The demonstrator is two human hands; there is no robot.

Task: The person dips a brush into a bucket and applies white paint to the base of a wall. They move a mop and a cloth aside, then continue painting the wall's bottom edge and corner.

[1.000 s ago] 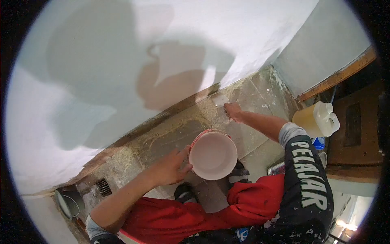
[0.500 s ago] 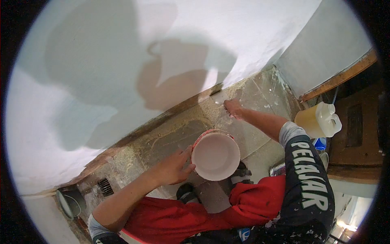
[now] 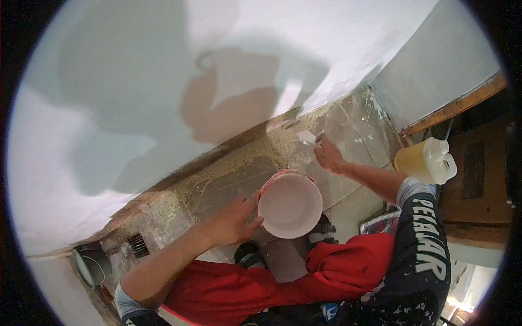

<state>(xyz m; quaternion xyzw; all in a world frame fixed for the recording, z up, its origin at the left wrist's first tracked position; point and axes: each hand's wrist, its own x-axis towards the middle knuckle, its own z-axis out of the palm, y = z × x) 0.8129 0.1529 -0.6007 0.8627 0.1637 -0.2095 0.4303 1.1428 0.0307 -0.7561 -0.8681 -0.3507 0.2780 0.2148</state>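
Note:
My left hand (image 3: 236,219) grips the left side of a round bucket (image 3: 290,205), its thumb by the rim. The bucket has a pale inside and red marks on its outside, and it is tipped so that its mouth faces me. My right hand (image 3: 329,154) is closed around a putty knife (image 3: 308,137), whose flat pale blade points left toward the foot of the wall. The handle is mostly hidden by my fingers. The blade is apart from the bucket, to its upper right.
A white-blue wall (image 3: 136,98) rises ahead, carrying my shadow. Stained floor tiles (image 3: 239,176) run along it. A yellowish jerrycan (image 3: 421,160) stands at right beside brown wooden furniture (image 3: 473,190). At lower left are a grey pail (image 3: 89,269) and a floor drain (image 3: 138,245).
My right hand has drawn the putty knife back from the wall's foot, rightward and slightly down, showing more of the blade. My left hand stays on the bucket, which has barely shifted.

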